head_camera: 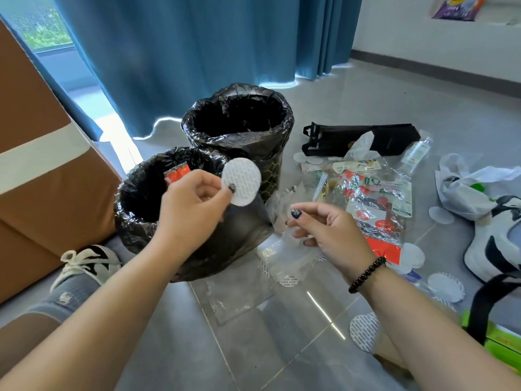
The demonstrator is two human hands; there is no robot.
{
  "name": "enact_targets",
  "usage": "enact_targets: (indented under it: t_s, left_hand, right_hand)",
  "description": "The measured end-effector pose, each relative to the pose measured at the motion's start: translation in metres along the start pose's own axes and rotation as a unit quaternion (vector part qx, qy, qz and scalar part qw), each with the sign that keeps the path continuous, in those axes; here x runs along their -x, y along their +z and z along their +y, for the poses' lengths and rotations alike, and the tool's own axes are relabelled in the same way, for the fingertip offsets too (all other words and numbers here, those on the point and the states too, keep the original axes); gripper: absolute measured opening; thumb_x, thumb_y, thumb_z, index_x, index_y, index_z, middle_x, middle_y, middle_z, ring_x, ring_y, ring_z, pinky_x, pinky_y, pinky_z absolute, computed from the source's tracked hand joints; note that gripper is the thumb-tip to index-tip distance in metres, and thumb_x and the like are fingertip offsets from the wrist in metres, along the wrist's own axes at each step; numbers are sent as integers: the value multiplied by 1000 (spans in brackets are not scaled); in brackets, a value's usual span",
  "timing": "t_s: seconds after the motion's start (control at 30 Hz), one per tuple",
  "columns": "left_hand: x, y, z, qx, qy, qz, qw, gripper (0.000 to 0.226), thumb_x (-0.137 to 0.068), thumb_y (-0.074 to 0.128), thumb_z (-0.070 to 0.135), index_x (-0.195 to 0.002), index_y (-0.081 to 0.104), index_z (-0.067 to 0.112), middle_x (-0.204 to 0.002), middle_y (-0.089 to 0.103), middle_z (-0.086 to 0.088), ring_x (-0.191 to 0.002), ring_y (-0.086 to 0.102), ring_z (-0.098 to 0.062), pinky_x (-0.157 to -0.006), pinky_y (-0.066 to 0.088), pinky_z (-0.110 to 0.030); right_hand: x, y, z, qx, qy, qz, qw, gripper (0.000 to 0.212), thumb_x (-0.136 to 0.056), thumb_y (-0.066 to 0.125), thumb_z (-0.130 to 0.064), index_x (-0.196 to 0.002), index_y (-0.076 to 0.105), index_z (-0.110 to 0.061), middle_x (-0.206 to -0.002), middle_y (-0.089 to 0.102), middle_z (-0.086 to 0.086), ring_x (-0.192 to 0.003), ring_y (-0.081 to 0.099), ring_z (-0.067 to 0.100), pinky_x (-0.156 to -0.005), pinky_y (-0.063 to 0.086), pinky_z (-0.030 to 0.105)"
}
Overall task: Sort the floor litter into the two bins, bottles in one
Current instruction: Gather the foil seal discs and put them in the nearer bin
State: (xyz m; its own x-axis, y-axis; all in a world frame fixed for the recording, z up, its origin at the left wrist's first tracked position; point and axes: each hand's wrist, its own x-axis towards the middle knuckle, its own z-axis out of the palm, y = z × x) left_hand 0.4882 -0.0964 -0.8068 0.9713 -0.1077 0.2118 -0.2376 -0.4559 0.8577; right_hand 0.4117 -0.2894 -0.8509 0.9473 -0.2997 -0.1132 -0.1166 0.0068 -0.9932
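Note:
My left hand [194, 201] pinches a round white cotton pad [241, 181] and holds it just right of the near bin's mouth. The near bin [132, 210] has a black liner and shows a red wrapper inside. The far bin [197, 128], also black-lined, stands right behind it. My right hand [324, 224] hovers over the floor with its fingers loosely curled; whether it holds anything is unclear. A clear plastic bottle [415, 152] lies on the floor at the right, past a heap of clear wrappers [372, 198].
A big cardboard box [42, 170] stands at the left. Several white pads [363, 331] and clear bags [239, 294] lie on the grey tiles. A black bag [352, 136], a white plastic bag [473, 193] and my shoes [90, 261] are around. Blue curtains hang behind.

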Motion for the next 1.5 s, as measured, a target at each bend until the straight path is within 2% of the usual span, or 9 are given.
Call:
enact_targets:
  t_s: [0.13, 0.23, 0.4, 0.6, 0.8, 0.93, 1.13, 1.27, 1.5]
  left_hand:
    - [-19, -30, -24, -55, -31, 107, 992, 4, -86, 67, 23, -87, 63, 20, -70, 70, 4, -64, 69, -19, -74, 57, -40]
    - [-24, -42, -40, -130, -49, 117, 983, 10, -88, 63, 26, -95, 61, 19, -74, 67, 8, -79, 66, -18, -74, 51, -32]
    - [-15, -25, -41, -183, 74, 146, 969, 15, -86, 63, 14, -98, 55, 14, -92, 54, -3, -82, 46, -12, -72, 31, -18]
    - [46, 56, -31, -252, 264, -63, 929, 18, -78, 57, 12, -95, 53, 16, -87, 53, 1, -62, 56, -29, -48, 46, -37]
    - [94, 123, -57, -356, 136, -294, 877, 26, -92, 43, 23, -117, 47, 25, -116, 55, 4, -100, 58, -26, -75, 46, -33]
    - [97, 129, -97, -348, 67, -280, 892, 29, -89, 48, 20, -117, 51, 23, -122, 51, 3, -108, 55, -23, -82, 48, -33]
    - [96, 95, -159, -391, 159, -256, 870, 55, -56, 70, 1, -109, 60, 12, -114, 56, -6, -94, 65, -29, -73, 55, -31]
    - [92, 90, -171, -409, 51, -222, 884, 54, -75, 57, 8, -128, 51, 9, -141, 41, -11, -130, 42, -31, -102, 40, -42]
    - [77, 96, -171, -431, -52, -253, 864, 66, -85, 56, 30, -142, 28, 12, -149, 25, -8, -135, 33, -30, -106, 35, -42]
  right_hand:
    - [2, -4, 8, 81, 8, -14, 997, 13, -88, 61, -7, -94, 70, -15, -87, 73, 6, -73, 67, 11, -60, 49, 16]
    - [0, -6, 14, 182, -4, -41, 982, 11, -86, 64, -12, -92, 69, -19, -85, 71, 2, -77, 66, 13, -64, 49, 14]
    - [-6, -34, 33, 555, 63, -181, 809, 44, -82, 68, -31, -123, 55, -20, -112, 62, -3, -102, 58, 15, -82, 46, 22]
    - [5, -80, 72, 671, 150, -183, 703, 60, -74, 75, -28, -128, 51, -15, -123, 59, 4, -112, 57, 22, -94, 48, 33]
    - [24, -99, 97, 715, 162, -183, 655, 63, -65, 77, -47, -119, 58, -20, -124, 54, 2, -112, 55, 24, -93, 49, 36]
    - [30, -98, 115, 763, 165, -202, 592, 69, -65, 73, -52, -122, 54, -17, -130, 46, 9, -125, 42, 27, -102, 40, 43]
    - [32, -99, 123, 751, 171, -230, 595, 56, -80, 65, -18, -131, 43, -18, -134, 48, 5, -127, 45, 23, -104, 32, 38]
    - [29, -98, 124, 730, 175, -246, 613, 49, -81, 59, -10, -128, 45, -15, -131, 52, 7, -122, 50, 26, -97, 43, 36]
    - [27, -96, 132, 668, 222, -294, 647, 31, -80, 68, -9, -108, 56, -14, -99, 55, 2, -91, 53, 19, -81, 47, 28]
